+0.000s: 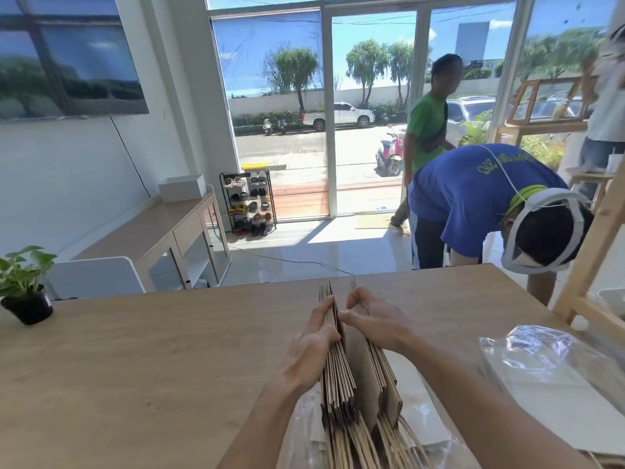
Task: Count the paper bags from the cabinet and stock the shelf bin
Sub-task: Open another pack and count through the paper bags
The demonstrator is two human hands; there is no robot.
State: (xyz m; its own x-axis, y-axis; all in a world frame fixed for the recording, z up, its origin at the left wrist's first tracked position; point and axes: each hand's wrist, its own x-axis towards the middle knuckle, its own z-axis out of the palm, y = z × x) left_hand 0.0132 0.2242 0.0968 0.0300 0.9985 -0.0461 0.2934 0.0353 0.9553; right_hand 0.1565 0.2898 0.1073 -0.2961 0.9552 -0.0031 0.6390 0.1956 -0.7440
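The wooden table (135,350) carries everything I work on, and at its near edge, right in front of me, stands the stack of brown paper bags (351,377), on edge, handles toward me, parted into two bundles with a gap between. My left hand (313,350) clasps the left bundle, fingers wrapped over its top edges; my right hand (375,321) pinches the edge of the right bundle, thumb and fingertips closed on the bags there. To count well, I judge I should peel one bag at a time across the gap, keeping the counted bundle squeezed so nothing slips back, and keeping the bottoms squared on the table. The clear plastic wrapper (541,360) lies crumpled to my right and more film sits under the stack, so the bags could slide on it. A person in a blue shirt (473,198) bends at the table's far edge, close enough to jostle it. The potted plant (25,286) stands well apart at left. No shelf bin shows that I can tell.
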